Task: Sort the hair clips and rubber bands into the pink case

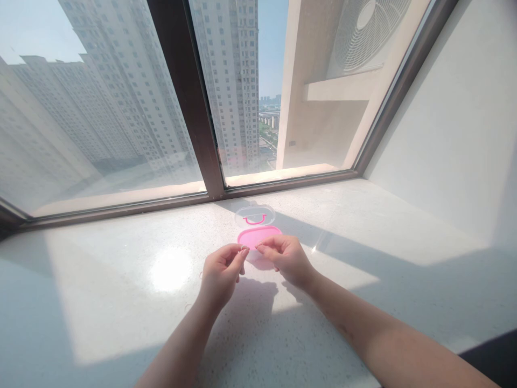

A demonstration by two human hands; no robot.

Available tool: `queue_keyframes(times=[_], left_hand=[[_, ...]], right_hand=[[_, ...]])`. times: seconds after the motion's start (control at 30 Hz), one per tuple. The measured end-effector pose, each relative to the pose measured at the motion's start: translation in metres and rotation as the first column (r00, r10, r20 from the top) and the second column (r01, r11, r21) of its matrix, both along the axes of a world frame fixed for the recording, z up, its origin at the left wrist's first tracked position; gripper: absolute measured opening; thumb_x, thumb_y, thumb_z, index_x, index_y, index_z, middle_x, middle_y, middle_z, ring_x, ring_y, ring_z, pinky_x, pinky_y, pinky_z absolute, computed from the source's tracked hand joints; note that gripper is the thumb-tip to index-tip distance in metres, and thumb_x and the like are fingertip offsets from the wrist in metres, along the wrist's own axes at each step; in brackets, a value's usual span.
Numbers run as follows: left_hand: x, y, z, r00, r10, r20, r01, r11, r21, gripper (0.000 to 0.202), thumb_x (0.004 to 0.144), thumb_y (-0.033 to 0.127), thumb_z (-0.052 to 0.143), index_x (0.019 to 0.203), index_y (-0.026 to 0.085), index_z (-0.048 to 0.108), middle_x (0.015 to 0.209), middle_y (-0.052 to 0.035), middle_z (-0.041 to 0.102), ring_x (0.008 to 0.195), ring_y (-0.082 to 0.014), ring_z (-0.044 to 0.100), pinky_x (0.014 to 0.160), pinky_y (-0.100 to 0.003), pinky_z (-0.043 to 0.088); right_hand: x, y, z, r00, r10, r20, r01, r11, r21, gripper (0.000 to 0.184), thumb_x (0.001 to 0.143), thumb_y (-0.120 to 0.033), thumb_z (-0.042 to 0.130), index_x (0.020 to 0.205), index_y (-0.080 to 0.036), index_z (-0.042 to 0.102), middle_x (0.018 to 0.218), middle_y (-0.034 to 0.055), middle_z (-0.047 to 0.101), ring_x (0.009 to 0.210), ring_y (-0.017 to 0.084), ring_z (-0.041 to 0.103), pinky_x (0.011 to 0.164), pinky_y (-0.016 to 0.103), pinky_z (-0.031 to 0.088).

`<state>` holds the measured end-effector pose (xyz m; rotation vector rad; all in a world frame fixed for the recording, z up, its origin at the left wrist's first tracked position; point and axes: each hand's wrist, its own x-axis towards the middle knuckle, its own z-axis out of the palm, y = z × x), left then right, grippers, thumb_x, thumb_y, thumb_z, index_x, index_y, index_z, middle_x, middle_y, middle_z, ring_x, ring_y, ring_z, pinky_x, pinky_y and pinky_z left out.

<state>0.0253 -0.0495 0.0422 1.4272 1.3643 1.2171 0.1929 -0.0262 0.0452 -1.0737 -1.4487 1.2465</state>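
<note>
A small pink box (258, 235) lies on the white stone window sill (121, 291), its clear lid (255, 215) standing open behind it with a pink clasp on it. My left hand (220, 274) and my right hand (285, 256) hover just in front of the box. Their fingertips are pinched and nearly meet over its near edge. What the pinched fingers hold, if anything, is too small to make out.
A dark window frame (194, 108) runs along the back of the sill, with tall apartment blocks beyond the glass. An outdoor air-conditioner fan (363, 32) sits outside at upper right. A white wall (456, 124) closes off the sill on the right.
</note>
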Motion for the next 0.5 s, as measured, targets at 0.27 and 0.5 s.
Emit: queue_keyframes(times=[0.27,0.5], left_hand=[[-0.0017,-0.0003,-0.0028,1.000,-0.016,-0.018,0.015,1.000,-0.008,0.026,0.083,0.039,0.062,0.083,0.015,0.068,0.048,0.0036,0.053,0.040,-0.0071,0.045,0.038,-0.017,0.034],[0.0024,-0.0011,0.0046,0.999,0.017,0.048,-0.015,0.999,-0.036,0.026,0.080,0.039,0.064,0.081,0.013,0.069,0.046,0.0037,0.052,0.038,-0.0076,0.044,0.038,-0.018,0.034]], right_hand=[[0.0001,-0.0001,0.0015,1.000,0.000,0.011,0.000,1.000,-0.002,0.026,0.077,-0.035,0.064,0.071,-0.011,0.071,0.045,-0.0040,0.044,0.041,0.006,0.036,0.037,0.018,0.026],[0.0009,-0.0010,0.0018,1.000,0.004,0.010,-0.004,1.000,-0.013,0.026,0.077,-0.036,0.064,0.072,-0.012,0.071,0.045,-0.0039,0.044,0.041,0.007,0.037,0.038,0.019,0.027]])
